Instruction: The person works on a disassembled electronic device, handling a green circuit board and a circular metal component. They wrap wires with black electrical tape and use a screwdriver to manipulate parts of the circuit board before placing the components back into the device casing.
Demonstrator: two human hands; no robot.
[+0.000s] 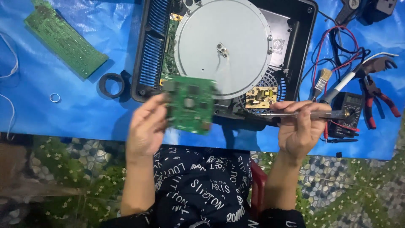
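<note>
My left hand (145, 126) holds a small green circuit board (190, 103) by its left edge, lifted over the front rim of an opened black appliance (145, 55). A large round grey metal disc (223, 46) fills the appliance's middle, with a small yellow board (260, 97) beside a fan grille at its lower right. My right hand (299, 128) grips a thin soldering iron (295, 114), its metal tip pointing left toward the green board, about a hand's width away from it.
Blue sheet (63, 109) covers the table. A long green circuit board (65, 40) lies at the far left, a black ring (111, 85) and small metal ring (55, 98) nearby. Right side holds a brush (322, 80), multimeter (348, 112), red-handled pliers (377, 99), red and black wires (337, 50).
</note>
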